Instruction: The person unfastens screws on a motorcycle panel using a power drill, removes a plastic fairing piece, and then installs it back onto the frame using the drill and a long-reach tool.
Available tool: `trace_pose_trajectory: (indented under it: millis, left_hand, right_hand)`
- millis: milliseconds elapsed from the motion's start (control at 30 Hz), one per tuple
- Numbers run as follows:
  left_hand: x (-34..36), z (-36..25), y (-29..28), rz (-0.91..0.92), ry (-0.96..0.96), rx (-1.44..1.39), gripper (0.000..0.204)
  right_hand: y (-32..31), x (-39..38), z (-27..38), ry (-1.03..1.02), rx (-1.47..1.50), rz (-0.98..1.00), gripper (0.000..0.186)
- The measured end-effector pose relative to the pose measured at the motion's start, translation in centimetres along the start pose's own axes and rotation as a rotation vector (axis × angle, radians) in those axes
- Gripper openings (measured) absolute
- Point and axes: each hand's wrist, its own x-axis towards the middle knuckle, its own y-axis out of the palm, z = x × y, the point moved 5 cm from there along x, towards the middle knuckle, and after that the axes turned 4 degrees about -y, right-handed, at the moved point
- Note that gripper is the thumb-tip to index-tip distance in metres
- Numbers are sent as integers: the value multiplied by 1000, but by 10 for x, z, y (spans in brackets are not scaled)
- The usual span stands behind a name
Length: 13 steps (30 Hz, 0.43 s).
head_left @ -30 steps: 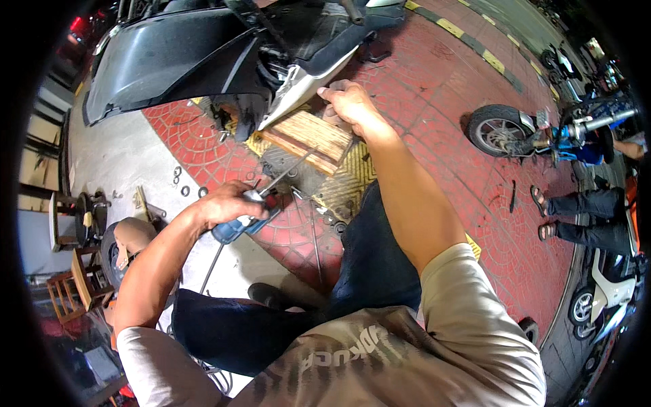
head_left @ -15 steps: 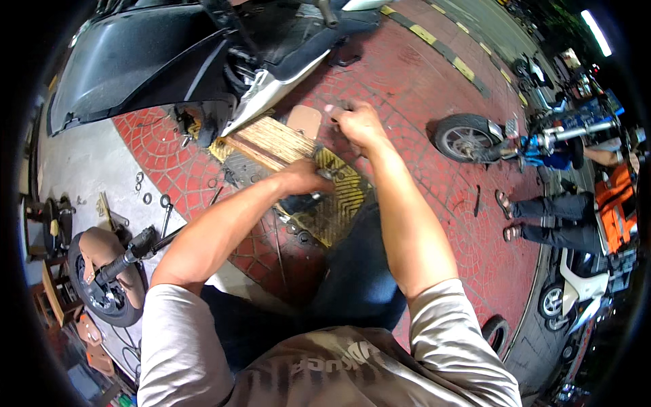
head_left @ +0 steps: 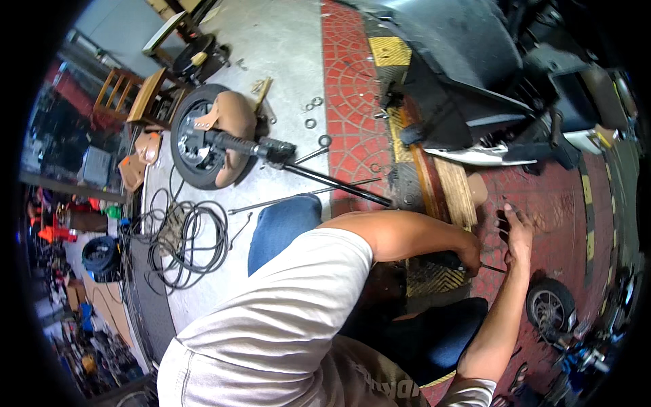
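My left hand is closed near the end of a wooden block, over a black and yellow ridged plate. A thin dark rod sticks out of its grip to the right; the rest of what it grips is hidden. My right hand hovers to the right of the block with fingers apart, holding nothing I can see. Beyond the block stands a dark scooter body with a white lower edge. A tan flat piece lies beside the block.
A wheel with a tan fender and attached shock and black tube lies on grey concrete at left. Nearby are several rings, long thin rods and a coiled black hose. Another motorcycle's wheel stands at right.
My view has swung far to the left, so the scooter and block now appear further right. My left hand stays closed by the block; my right hand's fingers have spread.
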Motion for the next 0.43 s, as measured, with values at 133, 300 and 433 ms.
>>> trace_pose_trajectory:
  millis: [133,300,433]
  left_hand:
    - [-6,2,-3,-51,-15,-23,65]
    - [-21,-3,-10,-219,30,65,74]
    - [-25,5,-12,-318,83,154,78]
  right_hand:
    - [-4,19,-15,-3,-10,80,40]
    - [-1,26,-15,9,11,90,43]
    - [8,25,-11,36,16,79,45]
